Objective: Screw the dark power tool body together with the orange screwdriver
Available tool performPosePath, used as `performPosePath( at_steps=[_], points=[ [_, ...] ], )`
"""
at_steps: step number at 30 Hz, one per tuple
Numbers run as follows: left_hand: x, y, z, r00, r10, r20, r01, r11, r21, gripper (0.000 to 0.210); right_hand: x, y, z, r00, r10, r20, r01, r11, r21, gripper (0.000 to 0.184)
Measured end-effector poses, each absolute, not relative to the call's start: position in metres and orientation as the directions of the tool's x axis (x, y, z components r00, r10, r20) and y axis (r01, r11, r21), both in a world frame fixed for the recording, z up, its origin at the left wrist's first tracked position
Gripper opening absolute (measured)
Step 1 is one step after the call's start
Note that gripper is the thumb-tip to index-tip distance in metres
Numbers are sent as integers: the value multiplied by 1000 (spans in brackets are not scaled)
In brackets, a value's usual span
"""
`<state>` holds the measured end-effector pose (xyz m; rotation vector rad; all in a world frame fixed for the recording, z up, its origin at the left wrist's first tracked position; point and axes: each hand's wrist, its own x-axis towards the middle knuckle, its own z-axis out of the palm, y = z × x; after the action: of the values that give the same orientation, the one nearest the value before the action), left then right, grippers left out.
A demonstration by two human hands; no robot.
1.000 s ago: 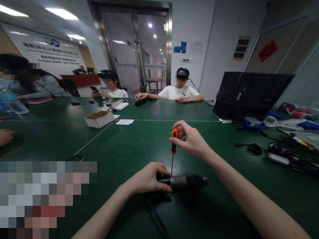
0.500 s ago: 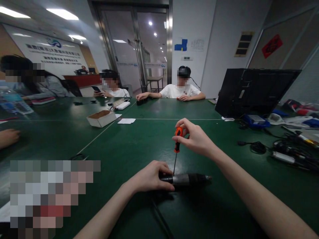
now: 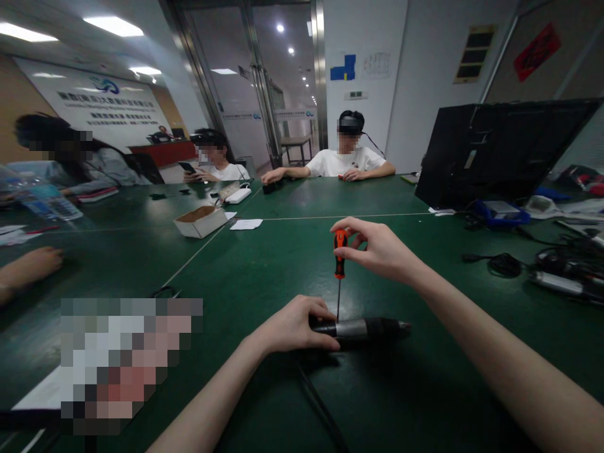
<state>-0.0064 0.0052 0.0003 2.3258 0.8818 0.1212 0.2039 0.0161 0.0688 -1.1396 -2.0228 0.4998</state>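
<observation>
A small screwdriver (image 3: pixel 339 255) with an orange and black handle stands nearly upright in my right hand (image 3: pixel 377 248), its handle pinched between thumb and fingers. The thin shaft points down to a black and silver cylindrical tool (image 3: pixel 353 328) lying on the green table. The screwdriver's tip meets the tool near where the black body joins the silver band. My left hand (image 3: pixel 298 324) is closed around the tool's left end, with the thumb along the near side. To the right the tool tapers to a narrow end. A black cable (image 3: pixel 318 402) runs below my left hand toward me.
A white open box (image 3: pixel 201 223) and a paper slip (image 3: pixel 246 224) lie farther back on the table (image 3: pixel 278 258). At right stand a black monitor (image 3: pixel 500 151) and coiled cables (image 3: pixel 504 264). Another person's hand (image 3: pixel 40 267) rests at left. More people sit across.
The view has shifted slightly. The screwdriver is a little more upright, its tip still at the same part of the tool. Both hands keep their grips.
</observation>
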Motion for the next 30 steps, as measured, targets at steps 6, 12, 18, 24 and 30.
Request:
performPosePath(
  at_steps=[6,12,18,24,30],
  points=[
    [-7,5,-2,772,625,-117,550,-564,615,39,205,16,68,-323,851,413,562,524,-640,31],
    [-6,6,-3,780,617,-108,534,-566,628,37,206,15,68,-303,853,425,580,519,-628,29],
    [-5,7,-5,797,598,-83,498,-574,650,34,206,13,69,-290,854,431,564,516,-644,32],
    [-4,6,-3,799,596,-85,498,-575,649,33,208,13,71,-362,821,442,580,569,-582,34],
    [-5,7,-4,796,601,-77,495,-572,654,33,206,12,72,-356,820,448,584,569,-579,34]
  ],
)
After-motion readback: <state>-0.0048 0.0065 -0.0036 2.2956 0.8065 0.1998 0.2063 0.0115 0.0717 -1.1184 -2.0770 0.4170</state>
